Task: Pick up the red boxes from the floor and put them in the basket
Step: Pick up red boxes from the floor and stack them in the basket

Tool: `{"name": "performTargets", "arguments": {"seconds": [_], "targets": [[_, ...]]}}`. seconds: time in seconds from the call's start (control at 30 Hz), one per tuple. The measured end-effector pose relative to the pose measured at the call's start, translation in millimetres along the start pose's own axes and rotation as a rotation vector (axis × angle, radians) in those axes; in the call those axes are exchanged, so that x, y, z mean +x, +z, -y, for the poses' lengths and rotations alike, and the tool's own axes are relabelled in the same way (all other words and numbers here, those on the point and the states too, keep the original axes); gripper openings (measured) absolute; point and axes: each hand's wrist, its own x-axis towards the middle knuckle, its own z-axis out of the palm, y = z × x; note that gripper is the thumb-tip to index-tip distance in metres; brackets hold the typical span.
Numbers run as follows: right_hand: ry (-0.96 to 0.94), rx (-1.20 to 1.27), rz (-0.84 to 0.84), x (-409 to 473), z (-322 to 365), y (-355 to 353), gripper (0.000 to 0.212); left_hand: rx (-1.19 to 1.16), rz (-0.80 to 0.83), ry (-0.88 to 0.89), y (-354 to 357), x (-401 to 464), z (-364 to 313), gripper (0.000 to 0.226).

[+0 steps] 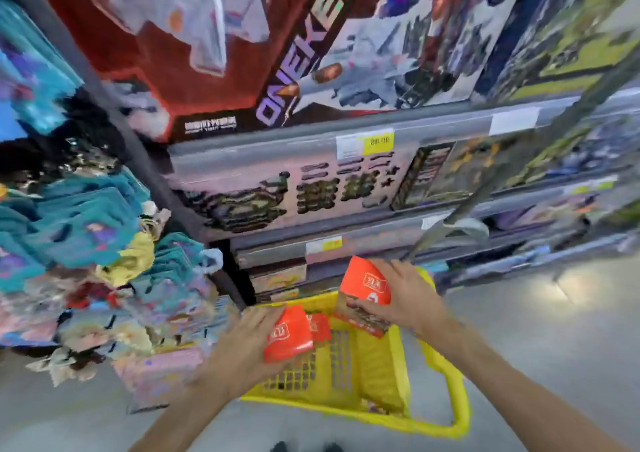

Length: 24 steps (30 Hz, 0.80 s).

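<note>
A yellow plastic basket [381, 375] stands on the floor below me, its handle toward the right. My left hand [242, 344] grips a red box [289, 337] with white lettering, held over the basket's left rim. Behind that box another red box [320, 327] shows inside the basket. My right hand [405, 299] holds a larger red box [363, 288] by its lower edge, tilted above the basket's far side. Motion blur smears the whole view.
Grey store shelves [311, 153] packed with big toy boxes rise right behind the basket. A rack of hanging teal and mixed-colour goods [86, 229] crowds the left. A grey pole [485, 191] slants down to the basket. Grey floor [554, 340] spreads to the right.
</note>
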Motion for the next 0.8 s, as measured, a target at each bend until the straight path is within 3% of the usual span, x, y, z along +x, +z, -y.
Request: {"name": "performTargets", "arguments": {"seconds": [0.23, 0.47, 0.8], "targets": [[0.057, -0.067, 0.151, 15.0, -43.8, 126.4, 0.105, 0.003, 0.101, 0.022, 114.0, 10.1, 55.0, 0.091], [-0.105, -0.26, 0.27, 45.9, -74.3, 235.1, 0.091, 0.067, 0.205, 0.044, 199.3, 15.1, 97.6, 0.093], [-0.173, -0.314, 0.216, 74.3, -95.6, 255.0, 0.09, 0.095, 0.272, 0.041, 240.5, 24.7, 119.5, 0.094]]}}
